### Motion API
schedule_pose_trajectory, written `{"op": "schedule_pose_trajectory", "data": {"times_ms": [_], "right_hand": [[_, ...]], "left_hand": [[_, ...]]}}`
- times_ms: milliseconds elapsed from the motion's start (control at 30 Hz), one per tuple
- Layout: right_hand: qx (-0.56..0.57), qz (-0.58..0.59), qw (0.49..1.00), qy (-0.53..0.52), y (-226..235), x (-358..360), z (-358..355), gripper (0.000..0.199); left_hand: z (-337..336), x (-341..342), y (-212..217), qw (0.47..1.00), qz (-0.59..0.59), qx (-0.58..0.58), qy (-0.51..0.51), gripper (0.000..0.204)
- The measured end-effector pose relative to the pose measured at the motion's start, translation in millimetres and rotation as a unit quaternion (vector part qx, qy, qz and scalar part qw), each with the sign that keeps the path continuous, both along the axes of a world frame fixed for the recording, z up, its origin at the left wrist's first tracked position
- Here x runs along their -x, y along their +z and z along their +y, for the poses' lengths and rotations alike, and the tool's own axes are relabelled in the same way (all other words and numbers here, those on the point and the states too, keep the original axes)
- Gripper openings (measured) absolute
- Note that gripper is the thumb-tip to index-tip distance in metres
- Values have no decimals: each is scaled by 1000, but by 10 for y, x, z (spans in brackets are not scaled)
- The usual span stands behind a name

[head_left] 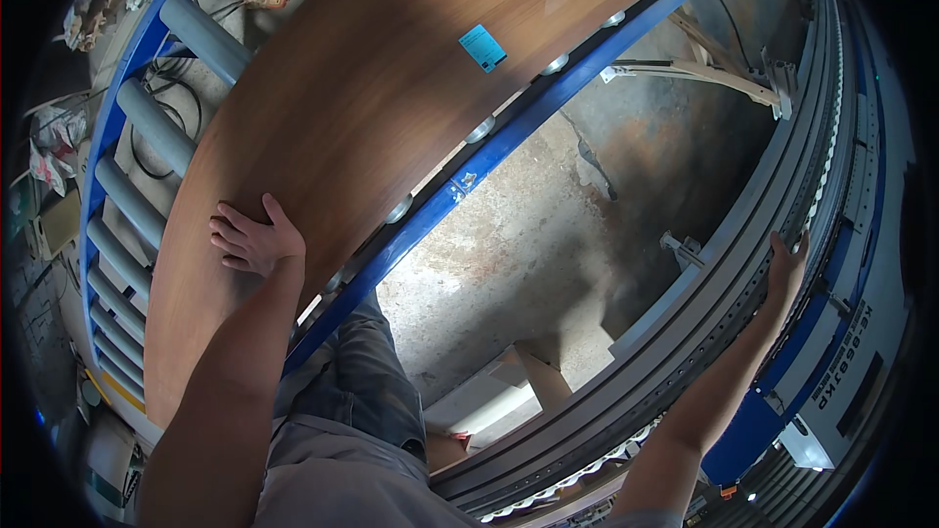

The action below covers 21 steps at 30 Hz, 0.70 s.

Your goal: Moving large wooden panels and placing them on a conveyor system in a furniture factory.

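A long wood-grain panel (391, 68) lies on the roller conveyor, stretching from the lower left to the top of the view. Flat on its near part rests my left hand (256, 235), open with the fingers spread. A small blue label (482, 48) is stuck on the panel's face farther up. Out to the right, my right hand (786, 269) reaches to the long grey rail (675, 308) of a machine and lies on its outer part. Its thumb and fingertips stand apart, and I see nothing held in it; some fingers are partly hidden.
Grey rollers (155, 125) and a blue frame rail (460, 188) carry the panel. A white and blue machine (851, 372) runs along the right. Between them is concrete floor (528, 235). Black cable (156, 171) lies under the rollers, and a wooden bar (729, 81) spans the far gap.
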State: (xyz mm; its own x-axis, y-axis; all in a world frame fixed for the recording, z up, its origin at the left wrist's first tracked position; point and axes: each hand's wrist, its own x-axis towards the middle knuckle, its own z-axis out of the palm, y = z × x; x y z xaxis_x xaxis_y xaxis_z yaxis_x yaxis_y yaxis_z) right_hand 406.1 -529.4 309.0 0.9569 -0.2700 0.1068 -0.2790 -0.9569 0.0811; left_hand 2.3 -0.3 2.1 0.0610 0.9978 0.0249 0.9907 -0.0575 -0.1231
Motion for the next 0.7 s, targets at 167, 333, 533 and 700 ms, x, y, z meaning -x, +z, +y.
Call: {"op": "schedule_pose_trajectory", "data": {"times_ms": [167, 333, 533, 700], "right_hand": [[5, -5, 1000, 4, 3, 9, 31, 83], [24, -15, 1000, 13, -13, 9, -26, 87], [15, -4, 1000, -2, 19, 34, 89, 87], [7, -12, 1000, 5, 11, 32, 78, 85]], "left_hand": [[-3, -4, 11, 1000, -5, 3, 1, 79], [-9, -8, 16, 1000, -8, 3, 1, 78], [7, 1, 5, 1000, -8, 0, 0, 78], [0, 4, -14, 1000, -10, -7, -4, 78]]}}
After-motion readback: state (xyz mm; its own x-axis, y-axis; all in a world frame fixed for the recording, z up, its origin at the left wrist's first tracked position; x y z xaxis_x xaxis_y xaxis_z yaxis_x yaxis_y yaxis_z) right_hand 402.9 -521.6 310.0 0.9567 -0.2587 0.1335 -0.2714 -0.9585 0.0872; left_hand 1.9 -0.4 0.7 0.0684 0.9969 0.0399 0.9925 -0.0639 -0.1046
